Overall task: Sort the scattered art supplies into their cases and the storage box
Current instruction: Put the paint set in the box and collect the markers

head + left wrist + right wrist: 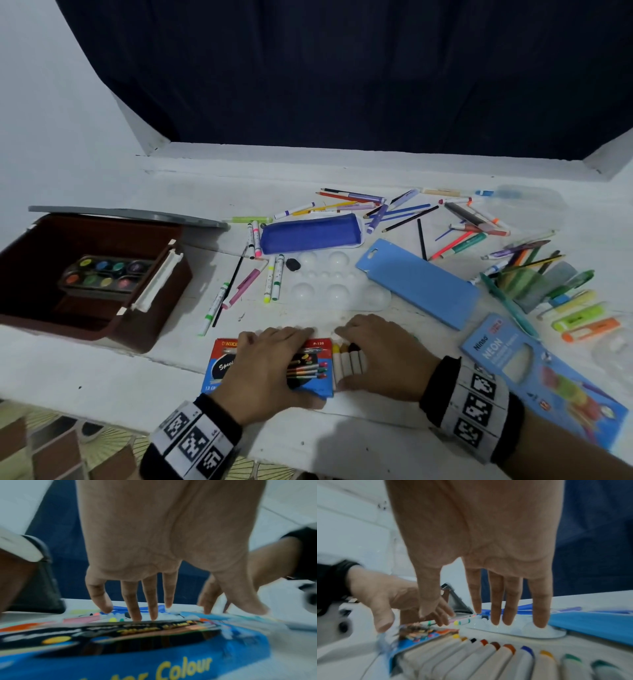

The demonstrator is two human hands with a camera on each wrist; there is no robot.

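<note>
A red and blue water colour box [222,363] lies at the table's near edge, and its blue side shows close up in the left wrist view [154,660]. My left hand [274,359] rests flat on its lid, fingers straight and reaching its far edge [150,601]. A row of white tubes with coloured caps [347,363] sticks halfway out of the box's right end [488,655]. My right hand [373,353] lies over those tubes, fingers straight and spread [505,601], gripping nothing.
A brown storage box [150,329] at the left holds a paint pan set [102,277]. Behind my hands are a white palette [339,287], a blue pouch [308,233], a light-blue case [418,284] and loose markers [274,277]. A neon box [534,377], highlighters [579,315] and pencils [411,212] lie at the right.
</note>
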